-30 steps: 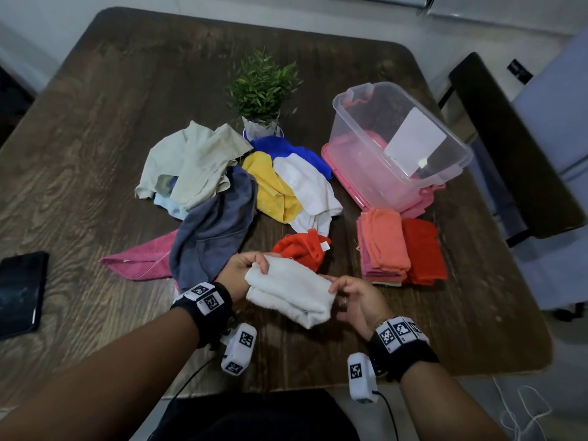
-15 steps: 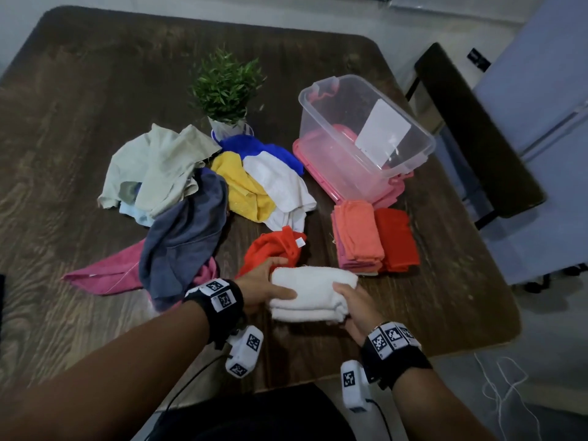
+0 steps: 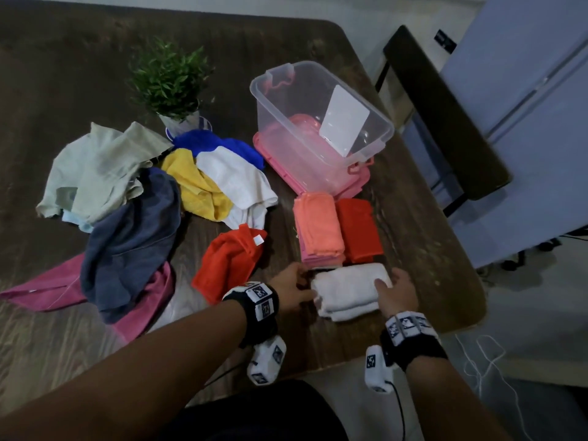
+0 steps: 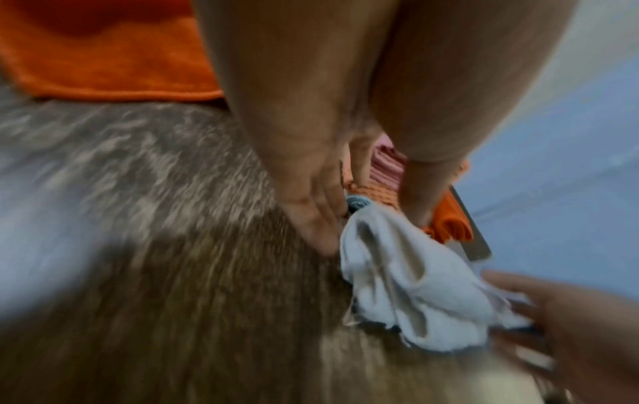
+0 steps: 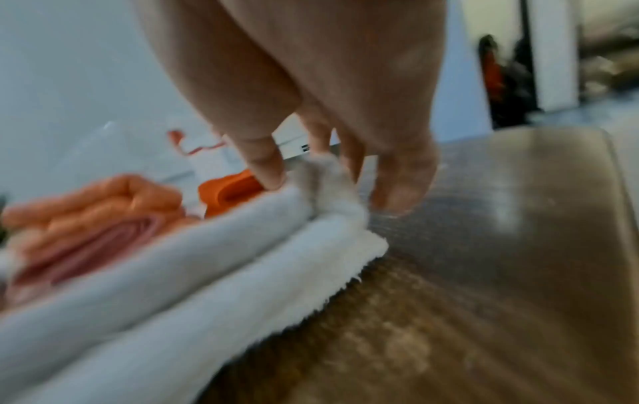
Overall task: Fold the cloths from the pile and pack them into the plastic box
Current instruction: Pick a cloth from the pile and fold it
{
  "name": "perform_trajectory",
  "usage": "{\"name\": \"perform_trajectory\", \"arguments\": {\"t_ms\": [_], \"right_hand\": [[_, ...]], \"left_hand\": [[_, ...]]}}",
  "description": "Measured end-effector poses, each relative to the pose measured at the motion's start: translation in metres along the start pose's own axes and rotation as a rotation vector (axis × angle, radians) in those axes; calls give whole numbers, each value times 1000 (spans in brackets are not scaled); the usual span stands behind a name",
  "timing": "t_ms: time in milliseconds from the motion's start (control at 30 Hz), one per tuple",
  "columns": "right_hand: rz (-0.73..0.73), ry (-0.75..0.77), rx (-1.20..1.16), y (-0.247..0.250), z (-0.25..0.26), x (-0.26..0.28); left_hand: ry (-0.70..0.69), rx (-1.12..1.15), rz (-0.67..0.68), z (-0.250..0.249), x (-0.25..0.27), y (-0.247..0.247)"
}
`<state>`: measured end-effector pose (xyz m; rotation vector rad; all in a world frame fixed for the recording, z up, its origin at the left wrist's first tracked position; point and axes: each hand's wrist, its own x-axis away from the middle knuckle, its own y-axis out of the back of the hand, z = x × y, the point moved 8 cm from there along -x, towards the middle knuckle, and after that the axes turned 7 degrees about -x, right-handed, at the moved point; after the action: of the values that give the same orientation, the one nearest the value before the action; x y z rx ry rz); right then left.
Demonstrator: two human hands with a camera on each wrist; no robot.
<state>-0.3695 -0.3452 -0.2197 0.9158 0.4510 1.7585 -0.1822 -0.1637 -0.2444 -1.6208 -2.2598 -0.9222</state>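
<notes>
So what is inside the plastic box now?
The plastic box holds no cloth. A white card shows on its wall. The pink lid lies under it, showing through the bottom. Anything under the lid is covered.

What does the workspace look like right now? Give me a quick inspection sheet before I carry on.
Surface: dark wooden table, worn grain.
Job's things: folded white cloth on the near edge; salmon stack and red folded cloth beside it; plastic box on a pink lid, no cloths inside; unfolded pile to the left.
Clutter: potted plant behind the pile.
Grippers: left hand at the white cloth's left end, right hand pinching its right end.
Cables: black lead from the right wrist camera; white cord on the floor.
Surroundings: dark chair on the right.
</notes>
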Motion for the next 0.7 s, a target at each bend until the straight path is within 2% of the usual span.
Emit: {"name": "perform_trajectory", "arguments": {"t_ms": [67, 100, 167, 233, 333, 433, 533, 567, 600, 633, 700], "right_hand": [[-120, 122, 278, 0, 17, 8], [-116, 204, 375, -11, 23, 14], [18, 309, 533, -49, 21, 31], [125, 344, 624, -82, -2, 40], [93, 339, 588, -100, -14, 39], [101, 245, 589, -105, -10, 37], [70, 203, 509, -97, -5, 36], [47, 187, 455, -91, 0, 39], [4, 174, 394, -81, 6, 43], [-52, 164, 330, -72, 13, 47], [-150, 174, 218, -55, 33, 57]], "left_hand": [[-2, -173, -159, 1, -4, 15], [-17, -207, -206, -1, -4, 22], [-11, -258, -202, 1, -4, 26], [3, -272, -189, 7, -3, 29], [16, -293, -214, 16, 5, 39], [10, -284, -305, 24, 19, 57], [-41, -390, -603, 30, 39, 96], [-6, -470, -715, 35, 46, 110], [98, -532, -793, 44, 52, 122], [231, -546, -814, 57, 56, 131], [468, -515, -729, 86, 60, 138]]}}
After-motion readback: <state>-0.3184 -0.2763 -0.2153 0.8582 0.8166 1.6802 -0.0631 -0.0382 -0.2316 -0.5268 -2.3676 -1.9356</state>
